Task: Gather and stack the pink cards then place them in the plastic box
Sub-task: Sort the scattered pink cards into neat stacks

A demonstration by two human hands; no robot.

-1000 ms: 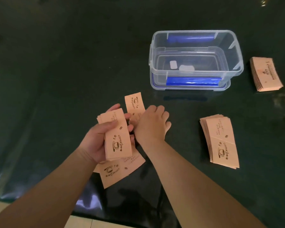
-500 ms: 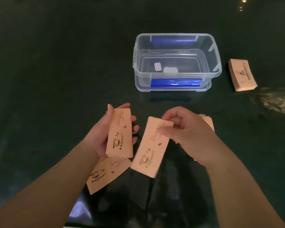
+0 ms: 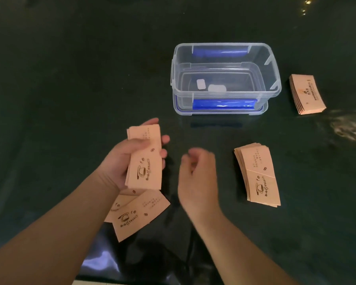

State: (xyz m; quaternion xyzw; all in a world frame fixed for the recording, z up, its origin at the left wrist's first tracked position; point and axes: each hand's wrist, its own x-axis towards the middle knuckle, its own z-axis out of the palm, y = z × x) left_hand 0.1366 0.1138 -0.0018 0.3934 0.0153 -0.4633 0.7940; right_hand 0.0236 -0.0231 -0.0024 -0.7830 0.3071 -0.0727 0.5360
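Observation:
My left hand (image 3: pixel 123 159) grips a small stack of pink cards (image 3: pixel 145 161) printed with a coffee cup, held above the dark table. Below it two loose pink cards (image 3: pixel 140 212) lie on the table. My right hand (image 3: pixel 197 173) hovers just right of the held stack, blurred, fingers loosely curled with nothing in them. A fanned pile of pink cards (image 3: pixel 259 175) lies to the right of that hand. The clear plastic box (image 3: pixel 225 79) with blue clips stands open further back, holding no cards.
A second neat pile of pink cards (image 3: pixel 307 94) lies right of the box. The dark green table cover (image 3: pixel 70 89) stretches left and back. The table's near edge runs along the bottom of the view.
The card my right hand carried half a second ago has joined the stack in my left hand. My right hand now holds nothing and has drawn slightly away.

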